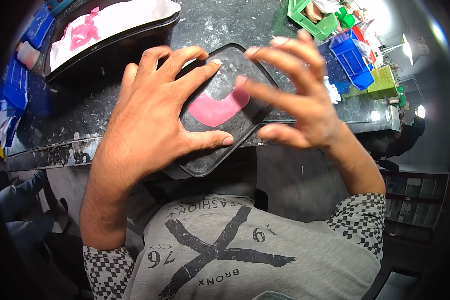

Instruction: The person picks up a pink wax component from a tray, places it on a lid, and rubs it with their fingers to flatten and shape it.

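My left hand [152, 112] grips a black rounded-rectangle plate [207, 157], thumb along its lower part and fingers over the upper part. A flattened pink U-shaped piece [210, 115] lies on the plate, with a pale powdery patch inside its curve. My right hand [307, 105] hovers over the plate's right side with fingers spread. Its index fingertip is at the upper right end of the pink piece; motion blur hides whether it touches.
On the worktable [55, 150], a black tray [110, 60] with white lining and pink scraps sits upper left. Blue bins [12, 100] line the left. A green bin [320, 27], blue bin [350, 65] and yellow-green box [382, 82] stand right. Another person's legs [25, 197] show lower left.
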`<state>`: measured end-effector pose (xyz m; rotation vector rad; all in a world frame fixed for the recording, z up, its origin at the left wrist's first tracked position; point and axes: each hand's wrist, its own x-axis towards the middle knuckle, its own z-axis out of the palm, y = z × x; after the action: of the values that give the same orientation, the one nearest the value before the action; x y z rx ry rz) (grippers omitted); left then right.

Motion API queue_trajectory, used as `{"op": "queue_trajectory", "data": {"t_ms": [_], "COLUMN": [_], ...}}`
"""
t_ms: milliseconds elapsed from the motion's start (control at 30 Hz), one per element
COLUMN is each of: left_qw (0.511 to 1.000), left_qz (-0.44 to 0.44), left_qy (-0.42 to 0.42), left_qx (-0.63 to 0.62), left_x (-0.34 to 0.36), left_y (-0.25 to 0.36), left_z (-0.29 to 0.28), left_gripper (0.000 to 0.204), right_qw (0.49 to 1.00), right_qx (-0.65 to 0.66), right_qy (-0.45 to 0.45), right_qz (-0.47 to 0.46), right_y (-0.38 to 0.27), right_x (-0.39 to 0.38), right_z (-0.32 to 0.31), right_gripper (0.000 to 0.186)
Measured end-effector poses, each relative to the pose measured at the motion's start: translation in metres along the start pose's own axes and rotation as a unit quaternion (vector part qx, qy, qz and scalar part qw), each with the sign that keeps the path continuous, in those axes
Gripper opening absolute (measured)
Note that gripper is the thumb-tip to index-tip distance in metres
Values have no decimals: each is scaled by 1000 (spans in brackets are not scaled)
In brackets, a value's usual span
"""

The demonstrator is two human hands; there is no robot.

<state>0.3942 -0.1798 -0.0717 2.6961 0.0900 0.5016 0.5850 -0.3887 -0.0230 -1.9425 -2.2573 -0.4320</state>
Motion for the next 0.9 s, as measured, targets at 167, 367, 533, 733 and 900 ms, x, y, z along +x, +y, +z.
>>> {"op": "queue_trajectory", "data": {"t_ms": [167, 367, 533, 733, 900], "left_qw": [1000, 1000, 1000, 1000, 1000], "left_qz": [-4, -2, -8, -3, -13], "left_qy": [1, -4, -5, 2, -5], "left_qx": [-3, -14, -1, -3, -1], "left_x": [0, 1, 1, 1, -2], "left_y": [0, 1, 2, 1, -1], "left_z": [-2, 0, -1, 0, 1], "left_gripper": [95, 96, 96, 95, 95], "right_qw": [999, 997, 997, 999, 998], "right_qx": [-22, -33, -8, 12, 24], "right_qy": [-18, -70, -76, -47, 19], "right_qz": [18, 3, 5, 17, 52], "right_y": [-1, -16, -12, -23, -20], "right_x": [4, 1, -3, -4, 11], "right_z": [-9, -2, 8, 9, -12], "right_gripper": [78, 79, 76, 80, 72]}}
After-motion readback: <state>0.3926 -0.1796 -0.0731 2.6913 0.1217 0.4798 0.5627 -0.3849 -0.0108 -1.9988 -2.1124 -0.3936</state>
